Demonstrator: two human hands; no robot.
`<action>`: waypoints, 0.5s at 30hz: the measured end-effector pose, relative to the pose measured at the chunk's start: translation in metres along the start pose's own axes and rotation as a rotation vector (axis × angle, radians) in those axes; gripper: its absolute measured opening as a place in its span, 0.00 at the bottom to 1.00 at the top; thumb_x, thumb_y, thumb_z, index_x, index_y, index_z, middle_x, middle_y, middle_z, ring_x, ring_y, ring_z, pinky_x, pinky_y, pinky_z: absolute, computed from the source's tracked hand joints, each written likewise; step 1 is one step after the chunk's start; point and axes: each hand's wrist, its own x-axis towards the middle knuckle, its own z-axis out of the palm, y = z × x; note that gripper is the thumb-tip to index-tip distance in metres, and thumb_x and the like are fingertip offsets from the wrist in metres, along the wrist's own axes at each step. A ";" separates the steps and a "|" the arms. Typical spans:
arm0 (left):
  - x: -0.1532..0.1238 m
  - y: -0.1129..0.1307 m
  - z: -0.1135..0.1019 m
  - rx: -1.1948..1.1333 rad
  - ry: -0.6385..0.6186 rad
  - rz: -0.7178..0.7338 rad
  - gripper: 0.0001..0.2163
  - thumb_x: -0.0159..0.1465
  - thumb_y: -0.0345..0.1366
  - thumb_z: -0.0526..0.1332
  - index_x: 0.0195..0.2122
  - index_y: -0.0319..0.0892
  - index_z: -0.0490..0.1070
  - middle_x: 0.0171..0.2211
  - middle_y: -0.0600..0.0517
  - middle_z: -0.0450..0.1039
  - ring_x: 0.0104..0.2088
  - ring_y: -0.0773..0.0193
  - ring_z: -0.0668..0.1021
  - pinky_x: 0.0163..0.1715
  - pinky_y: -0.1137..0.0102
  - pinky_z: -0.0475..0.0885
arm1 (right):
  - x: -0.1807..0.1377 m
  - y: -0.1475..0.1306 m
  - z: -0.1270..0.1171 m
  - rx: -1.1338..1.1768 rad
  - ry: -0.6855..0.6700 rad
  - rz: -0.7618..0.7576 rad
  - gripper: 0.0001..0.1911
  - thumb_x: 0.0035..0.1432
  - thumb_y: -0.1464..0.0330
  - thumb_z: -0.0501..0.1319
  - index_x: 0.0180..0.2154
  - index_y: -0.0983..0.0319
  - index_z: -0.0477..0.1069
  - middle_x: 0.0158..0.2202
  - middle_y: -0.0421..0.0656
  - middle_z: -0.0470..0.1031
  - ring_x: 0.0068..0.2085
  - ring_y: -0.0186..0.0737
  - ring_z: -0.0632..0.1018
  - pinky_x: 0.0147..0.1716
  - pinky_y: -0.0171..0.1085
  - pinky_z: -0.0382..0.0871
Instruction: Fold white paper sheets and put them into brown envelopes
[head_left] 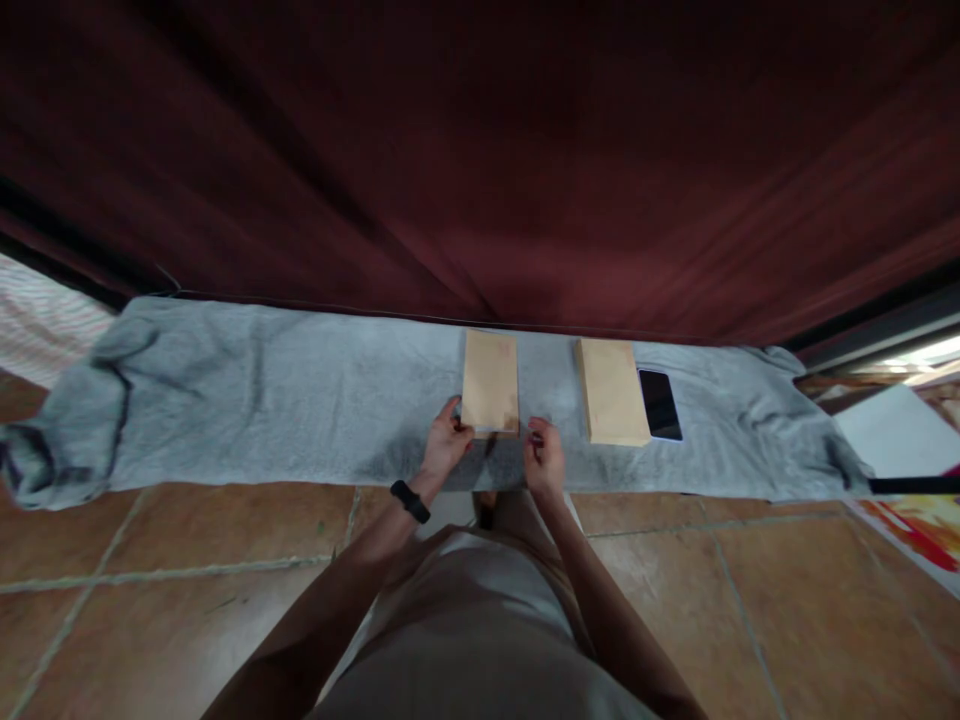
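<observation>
A tan paper envelope (490,380) lies on the grey cloth in front of me, a thin pale strip showing along its near edge. My left hand (448,443) is at its near left corner, thumb and fingers closed about the edge; the exact grip is partly hidden. Just off the near right corner is my right hand (545,458), its fingers loosely curled and apart from the thumb, with nothing visible in them. Farther right lies a thick stack of similar tan envelopes (613,392).
A dark-screened phone (660,405) lies right of the stack. The grey cloth (315,400) covers a long narrow surface, with a dark red fabric (480,200) rising behind it. Tiled floor (675,570) shows below. A white flat object (898,432) is at the far right.
</observation>
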 end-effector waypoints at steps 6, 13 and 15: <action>-0.006 0.006 0.003 0.114 0.017 0.025 0.37 0.54 0.27 0.60 0.68 0.38 0.57 0.23 0.59 0.72 0.16 0.70 0.68 0.19 0.74 0.64 | 0.014 -0.005 0.006 -0.354 -0.294 -0.426 0.24 0.68 0.69 0.50 0.63 0.59 0.65 0.67 0.49 0.64 0.68 0.45 0.64 0.67 0.51 0.60; -0.017 0.007 -0.005 0.454 0.135 0.165 0.30 0.60 0.30 0.60 0.66 0.40 0.62 0.27 0.54 0.76 0.25 0.62 0.76 0.30 0.70 0.68 | 0.013 0.004 0.012 -0.507 -0.394 -0.469 0.23 0.70 0.70 0.50 0.63 0.61 0.67 0.67 0.49 0.65 0.68 0.46 0.65 0.67 0.51 0.59; -0.019 0.005 -0.006 0.500 0.150 0.200 0.28 0.62 0.30 0.60 0.65 0.41 0.63 0.30 0.51 0.77 0.28 0.60 0.78 0.33 0.69 0.69 | 0.013 0.006 0.011 -0.516 -0.392 -0.472 0.23 0.69 0.70 0.50 0.62 0.61 0.68 0.67 0.49 0.65 0.67 0.46 0.65 0.67 0.50 0.59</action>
